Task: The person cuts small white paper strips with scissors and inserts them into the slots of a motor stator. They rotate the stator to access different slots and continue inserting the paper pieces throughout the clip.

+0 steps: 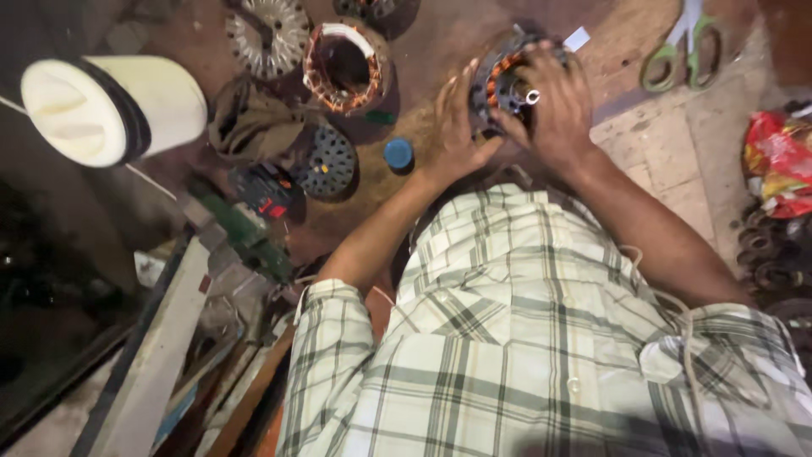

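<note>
While the checked shirt (541,338) fills the lower frame, the worn brown work surface (448,34) spreads beyond both hands, with paler boards to the right of them. Well left of the left hand lies a white cylindrical filter (110,106) near the surface's edge, above a dark drop. Between it and the hands sit a copper-wound stator ring (345,66), a slotted metal disc (326,161) and a small blue cap (397,153), which leaves a narrow bare strip just beside the left wrist. Green-handled scissors (681,51) lie up and right. The left hand (457,127) and right hand (554,110) clamp opposite sides of a wound motor stator (506,80).
</note>
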